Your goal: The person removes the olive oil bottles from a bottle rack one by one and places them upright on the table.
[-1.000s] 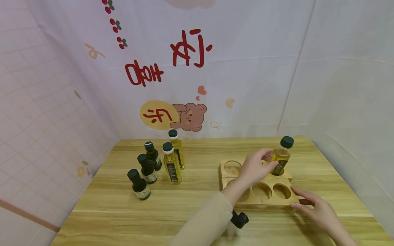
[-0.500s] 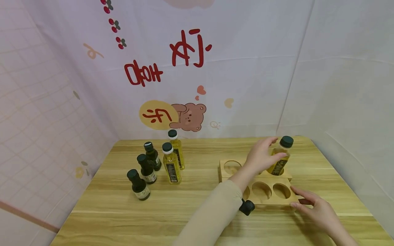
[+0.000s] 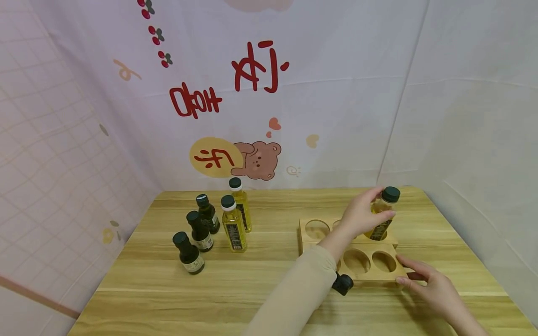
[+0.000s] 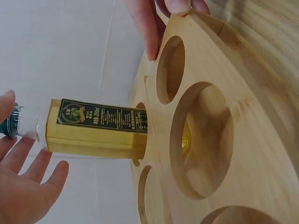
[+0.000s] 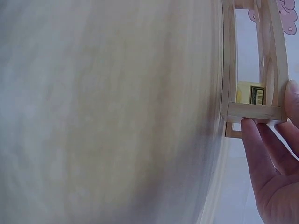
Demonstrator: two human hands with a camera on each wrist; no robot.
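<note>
A clear oil bottle (image 3: pixel 380 228) with yellow liquid, a dark label and a dark green cap stands in the back-row right hole of a stepped wooden bottle rack (image 3: pixel 370 274). My left hand (image 3: pixel 360 213) has thumb and fingers around its neck, just at the cap (image 4: pixel 10 122); the lower fingers (image 4: pixel 55 179) hang loose beside it in the left wrist view. At the rack's right end, my right hand (image 3: pixel 435 285) grips the front corner, thumb on top and fingers against the end piece (image 5: pixel 256 112). My left forearm covers part of the rack's left side.
On the table's left stand two yellow oil bottles (image 3: pixel 234 231) with white collars and several small dark bottles (image 3: pixel 190 254). A printed cloth (image 3: pixel 336 116) hangs behind the table. A black device (image 3: pixel 343 283) sits below my left wrist.
My left hand loosened from the bottle's body, rose with fingers spread, and closed in around the neck. The bottle stays in its hole. My right hand keeps its place on the rack.
</note>
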